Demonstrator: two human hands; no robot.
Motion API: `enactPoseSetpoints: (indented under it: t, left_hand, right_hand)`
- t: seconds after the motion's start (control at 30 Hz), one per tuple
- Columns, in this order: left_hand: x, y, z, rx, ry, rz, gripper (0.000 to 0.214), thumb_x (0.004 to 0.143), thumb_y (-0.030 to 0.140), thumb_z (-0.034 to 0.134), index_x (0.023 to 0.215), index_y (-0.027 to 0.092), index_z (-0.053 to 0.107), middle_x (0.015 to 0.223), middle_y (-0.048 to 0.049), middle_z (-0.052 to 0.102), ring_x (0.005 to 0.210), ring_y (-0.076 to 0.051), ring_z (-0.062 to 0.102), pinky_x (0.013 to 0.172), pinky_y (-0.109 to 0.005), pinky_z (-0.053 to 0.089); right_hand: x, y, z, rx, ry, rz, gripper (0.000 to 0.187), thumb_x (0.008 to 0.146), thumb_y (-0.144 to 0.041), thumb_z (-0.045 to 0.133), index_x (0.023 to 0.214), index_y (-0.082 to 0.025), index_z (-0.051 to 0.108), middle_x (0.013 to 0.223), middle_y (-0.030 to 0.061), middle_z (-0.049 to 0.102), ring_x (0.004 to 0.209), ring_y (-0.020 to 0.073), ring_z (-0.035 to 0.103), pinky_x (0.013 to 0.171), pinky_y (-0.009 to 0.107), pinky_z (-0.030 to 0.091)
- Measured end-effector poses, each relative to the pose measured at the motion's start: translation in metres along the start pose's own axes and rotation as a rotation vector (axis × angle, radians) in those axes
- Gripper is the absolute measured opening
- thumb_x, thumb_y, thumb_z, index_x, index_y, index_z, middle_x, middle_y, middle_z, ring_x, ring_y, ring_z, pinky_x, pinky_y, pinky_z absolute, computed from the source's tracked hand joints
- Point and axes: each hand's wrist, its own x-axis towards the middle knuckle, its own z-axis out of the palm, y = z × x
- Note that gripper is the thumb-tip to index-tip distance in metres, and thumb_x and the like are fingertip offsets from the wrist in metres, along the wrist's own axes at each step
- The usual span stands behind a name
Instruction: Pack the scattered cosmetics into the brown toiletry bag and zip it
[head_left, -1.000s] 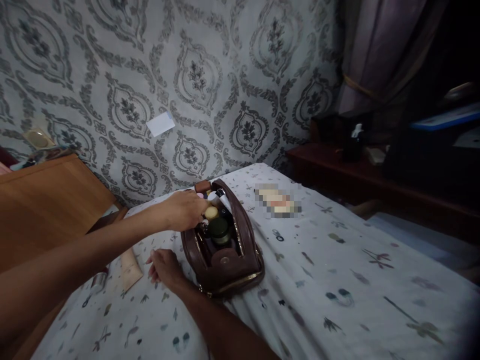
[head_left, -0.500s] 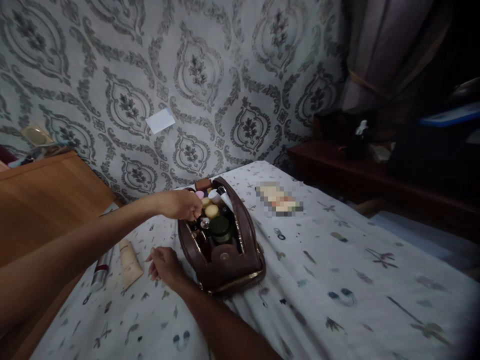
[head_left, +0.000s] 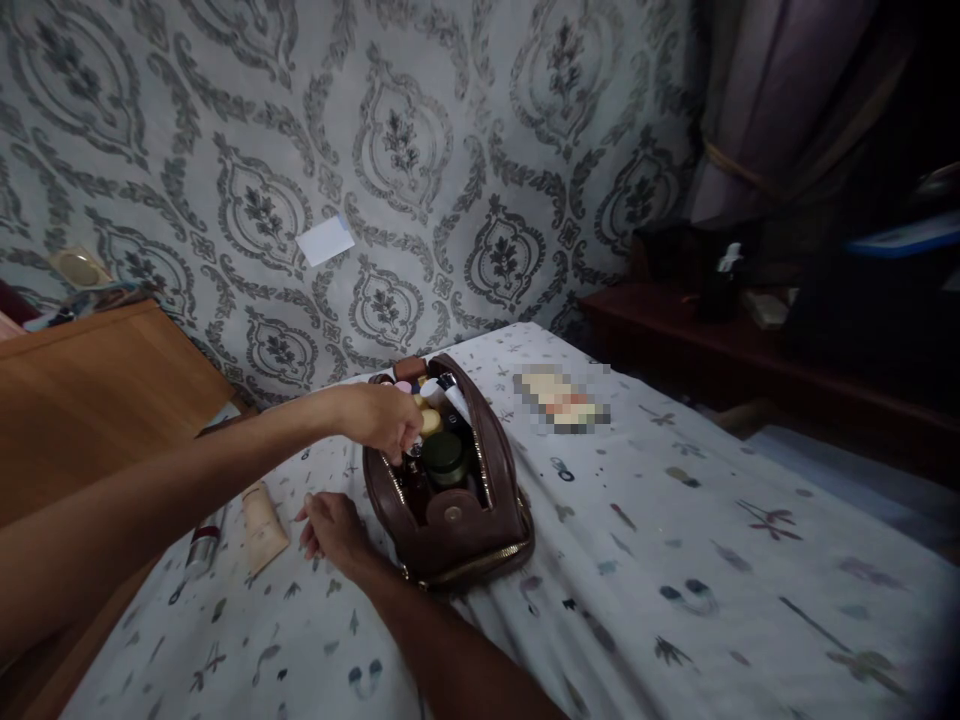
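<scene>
A brown leather cosmetic bag (head_left: 457, 545) lies on the patterned sheet with its zip undone. Inside sit a dark green jar (head_left: 442, 458), a yellowish cap (head_left: 430, 421), a white cap (head_left: 431, 391) and other small containers. My left hand (head_left: 384, 418) reaches over the bag's left side, fingers curled down among the contents; what they pinch is hidden. Left of the bag, my right hand (head_left: 330, 530) lies on the sheet, its fingers loosely bent and slightly apart, holding nothing visible. Near it are a beige squeeze tube (head_left: 264, 528) and a silver tube with a dark red band (head_left: 201, 550).
A pixelated yellowish item (head_left: 562, 398) lies on the sheet (head_left: 660, 540) right of the bag. A wooden cabinet (head_left: 112, 390) stands at the left. Behind is patterned wallpaper with a white card (head_left: 325, 241). A dark red shelf (head_left: 660, 340) holds items at the right.
My left hand has moved slightly right, farther over the bag's opening, and now covers more of the yellowish caps. My right hand stays in nearly the same place.
</scene>
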Motion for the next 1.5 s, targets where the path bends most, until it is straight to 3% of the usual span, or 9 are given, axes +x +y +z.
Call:
enactPoseSetpoints:
  t: [0.2,0.43,0.63,0.83,1.07,1.5]
  left_hand:
    - [-0.003,0.021,0.001,0.130,-0.013,-0.094,0.015,0.067,0.013,0.069,0.081,0.019,0.070,0.073,0.0034,0.071,0.071,-0.014,0.060,0.055,-0.023,0.031]
    - [-0.006,0.020,0.008,0.173,0.043,-0.150,0.010,0.070,0.019,0.070,0.079,0.020,0.072,0.089,-0.0007,0.074,0.080,-0.018,0.063,0.057,-0.024,0.036]
    - [-0.009,0.023,0.008,0.257,0.054,-0.147,0.013,0.073,0.024,0.067,0.082,0.018,0.074,0.089,-0.0077,0.074,0.080,-0.023,0.065,0.059,-0.026,0.042]
    - [-0.008,0.011,0.012,0.133,0.042,-0.083,0.024,0.073,0.017,0.065,0.092,0.025,0.077,0.094,-0.0026,0.076,0.087,-0.021,0.066,0.058,-0.024,0.040]
    - [-0.008,0.004,0.017,0.058,0.104,-0.011,0.038,0.068,0.009,0.060,0.096,0.029,0.077,0.085,0.0019,0.076,0.075,-0.016,0.065,0.052,-0.021,0.034]
    - [-0.009,0.005,0.020,-0.016,0.166,-0.019,0.017,0.070,0.015,0.062,0.083,0.021,0.071,0.084,0.0024,0.074,0.077,-0.014,0.064,0.057,-0.022,0.035]
  right_hand:
    - [-0.001,0.000,-0.001,0.000,-0.009,-0.006,0.032,0.096,-0.038,0.043,0.075,-0.016,0.055,0.050,-0.0070,0.050,0.036,0.0054,0.044,0.039,0.018,0.028]
    - [0.000,0.000,-0.001,0.001,-0.019,-0.001,0.034,0.095,-0.041,0.043,0.074,-0.017,0.054,0.049,-0.0074,0.049,0.036,0.0054,0.045,0.039,0.017,0.028]
    - [0.000,-0.001,-0.002,-0.004,-0.021,0.002,0.034,0.094,-0.042,0.045,0.074,-0.017,0.054,0.049,-0.0075,0.050,0.035,0.0056,0.045,0.039,0.018,0.029]
    - [-0.002,0.001,-0.001,0.016,-0.011,-0.005,0.034,0.094,-0.043,0.044,0.075,-0.017,0.054,0.051,-0.0075,0.050,0.035,0.0049,0.044,0.039,0.018,0.029]
    - [0.002,0.004,-0.001,0.010,-0.006,-0.007,0.036,0.093,-0.045,0.046,0.075,-0.016,0.055,0.049,-0.0072,0.050,0.035,0.0054,0.045,0.039,0.017,0.029]
    - [0.000,0.005,-0.002,0.001,-0.012,-0.024,0.037,0.092,-0.048,0.045,0.077,-0.016,0.056,0.051,-0.0069,0.052,0.036,0.0053,0.045,0.038,0.018,0.029]
